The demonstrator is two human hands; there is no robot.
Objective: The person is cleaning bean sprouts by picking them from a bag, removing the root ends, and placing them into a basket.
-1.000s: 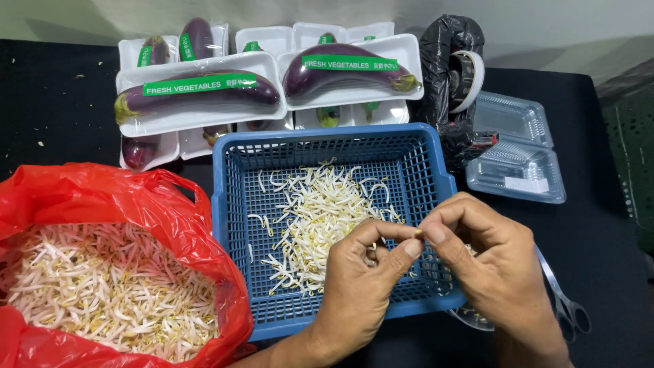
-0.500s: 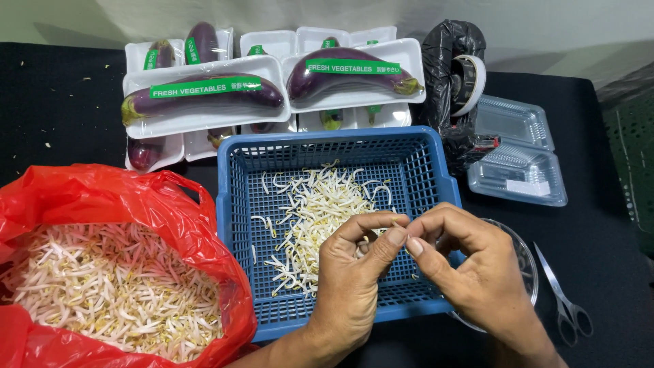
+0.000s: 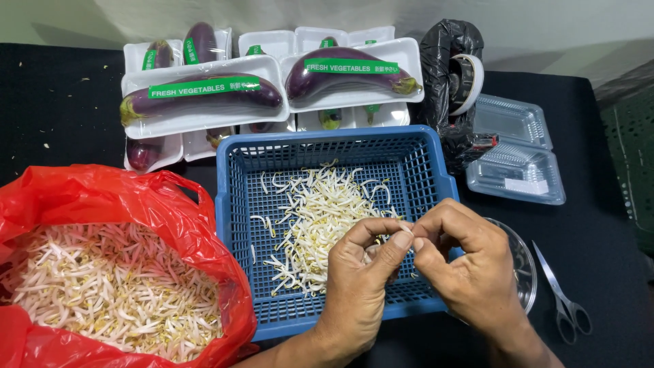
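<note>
Far left of the hands, red plastic bag lies open, full of untrimmed bean sprouts. Directly under and ahead of the hands, blue basket holds a loose pile of sprouts, spread thin over the mesh floor.

Left hand hovers over the basket's near right part, thumb and forefinger pinched shut on a single sprout. Right hand sits just right of it, fingertips touching the same sprout, also pinched closed. Both hands meet at that one piece; the sprout is small, so I can't tell which end each hand has.

Step in hand looks like picking one sprout clean, likely nipping off its tail or root, with the basket as the work pile. Next move probably calls for a short pull apart of the two pinches, then letting go of each piece in its proper place; which container takes what can't be told.

Beyond the hands, at the table's back, white trays of purple eggplants are stacked, wrapped, with green label strips. Just under the right hand, a clear round dish peeks out, mostly covered. Right of that hand lie scissors, untouched. Farther back right: black bag with tape roll and clear plastic clamshell boxes.
</note>
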